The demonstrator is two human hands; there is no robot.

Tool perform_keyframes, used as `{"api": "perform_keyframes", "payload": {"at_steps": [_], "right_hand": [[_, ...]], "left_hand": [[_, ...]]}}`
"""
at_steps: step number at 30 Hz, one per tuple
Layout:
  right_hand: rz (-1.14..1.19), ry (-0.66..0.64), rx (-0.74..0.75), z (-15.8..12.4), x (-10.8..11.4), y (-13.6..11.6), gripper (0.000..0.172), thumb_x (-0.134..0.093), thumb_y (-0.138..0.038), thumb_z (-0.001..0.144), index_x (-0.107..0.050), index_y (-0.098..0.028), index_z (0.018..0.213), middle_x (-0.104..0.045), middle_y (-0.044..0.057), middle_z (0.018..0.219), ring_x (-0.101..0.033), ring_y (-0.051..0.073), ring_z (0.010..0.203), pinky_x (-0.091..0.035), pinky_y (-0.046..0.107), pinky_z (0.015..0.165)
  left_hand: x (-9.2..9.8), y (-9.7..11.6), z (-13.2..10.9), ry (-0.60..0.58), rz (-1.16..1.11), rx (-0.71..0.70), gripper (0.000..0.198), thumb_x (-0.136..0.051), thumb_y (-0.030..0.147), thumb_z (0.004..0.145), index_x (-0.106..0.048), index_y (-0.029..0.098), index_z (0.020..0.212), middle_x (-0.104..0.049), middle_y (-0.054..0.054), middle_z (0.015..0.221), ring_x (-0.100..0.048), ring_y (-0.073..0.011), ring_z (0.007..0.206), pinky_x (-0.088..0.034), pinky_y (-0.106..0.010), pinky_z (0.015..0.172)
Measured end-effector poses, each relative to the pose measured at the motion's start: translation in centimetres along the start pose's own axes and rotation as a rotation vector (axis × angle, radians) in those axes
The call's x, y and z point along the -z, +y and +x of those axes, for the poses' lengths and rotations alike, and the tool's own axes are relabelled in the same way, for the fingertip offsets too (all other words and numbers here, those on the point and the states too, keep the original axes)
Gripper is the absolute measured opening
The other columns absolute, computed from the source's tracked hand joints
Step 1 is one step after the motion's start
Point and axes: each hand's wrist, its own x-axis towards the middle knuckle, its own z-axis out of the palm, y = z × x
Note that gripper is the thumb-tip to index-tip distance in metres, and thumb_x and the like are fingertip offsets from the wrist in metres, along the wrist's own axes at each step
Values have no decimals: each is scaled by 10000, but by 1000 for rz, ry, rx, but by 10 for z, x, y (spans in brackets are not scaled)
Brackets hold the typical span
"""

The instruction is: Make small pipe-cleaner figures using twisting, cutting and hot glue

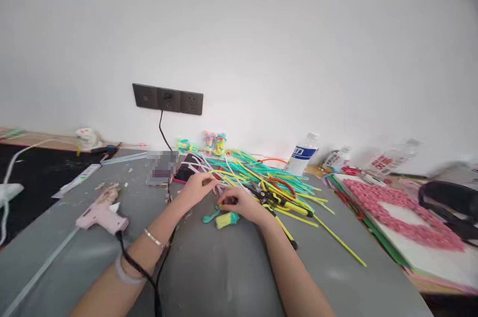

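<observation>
My left hand (196, 187) rests on the grey table (209, 267), its fingers pinched on thin pink and yellow pipe cleaners at the edge of a pile. My right hand (242, 203) lies close beside it, fingers curled round something small that I cannot make out. Just in front of my right hand sits a small yellow and teal pipe-cleaner figure (223, 218). The pile of green and yellow pipe cleaners (261, 177) spreads out behind and to the right of both hands. Pliers with yellow handles (276, 200) lie in that pile.
A pink glue gun (101, 213) lies at the left, its black cord running under my left arm. A phone (184, 171) sits behind my left hand. A water bottle (302, 152), small finished figures (212, 143), a wall socket (168, 99) and a board with pink shapes (403, 212) stand around.
</observation>
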Motion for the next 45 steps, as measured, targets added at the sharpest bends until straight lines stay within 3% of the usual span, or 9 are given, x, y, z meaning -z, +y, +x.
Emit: {"api": "perform_keyframes", "payload": {"at_steps": [5,9,16,23,30,33,37,42,45], "right_hand": [[6,-20,8,0,2,-5,193,-768,-338,788,-793,-216,935,-597,3,762,-452,126,638,-355,251,594],[31,-24,-24,1,3,-6,89,-780,-282,757,-773,-209,808,-575,-12,714,-452,123,632,-343,249,587],[121,147,-96,-1,9,-7,269,-745,-448,769,-685,-186,773,-518,-29,656,-431,121,593,-337,254,564],[193,282,-119,-1,11,-6,320,-758,-485,751,-686,-183,827,-594,-17,646,-447,122,566,-339,262,557],[326,314,-147,-1,11,-12,348,-814,-490,689,-693,-182,794,-610,-17,639,-472,118,560,-348,265,556],[413,318,-174,-1,10,-13,372,-814,-511,677,-684,-182,793,-618,-16,659,-494,114,568,-372,261,564],[517,334,-224,-2,10,-12,381,-815,-521,666,-676,-183,774,-625,-20,664,-501,102,560,-397,254,570],[609,339,-296,-4,12,-9,398,-846,-512,614,-670,-182,751,-609,-30,645,-483,87,532,-395,239,548],[634,334,-324,-5,13,-9,418,-860,-510,594,-663,-176,750,-603,-32,637,-468,75,516,-385,227,535]], "left_hand": [[-2,-3,-1,8,4,2,361,-514,423,866,-655,160,663,-656,-19,648,-518,-146,563,-386,-260,586],[-2,-5,0,11,3,7,351,-517,429,854,-659,161,678,-652,-18,643,-506,-149,559,-373,-260,572],[0,-1,0,5,-42,14,406,-491,492,883,-681,151,769,-660,-23,710,-546,-159,635,-397,-254,603],[-3,1,-3,-155,-142,69,345,-654,475,787,-708,153,900,-681,-35,911,-522,-131,647,-387,-242,589],[-2,-1,-3,-149,-176,139,294,-658,422,777,-703,151,883,-620,8,711,-506,-124,557,-371,-233,518],[-2,-1,-2,-96,-171,63,202,-669,346,785,-714,152,817,-683,-27,799,-568,-142,629,-426,-246,578],[-3,-3,-2,-3,-46,-137,89,-673,232,816,-744,178,813,-723,-34,825,-622,-166,726,-460,-254,652],[-4,-5,-3,49,98,-447,92,-671,164,860,-750,205,837,-730,-30,804,-650,-163,778,-505,-262,766],[-4,-6,-3,60,142,-508,94,-666,186,878,-753,217,859,-735,-32,812,-654,-167,795,-510,-275,805]]}}
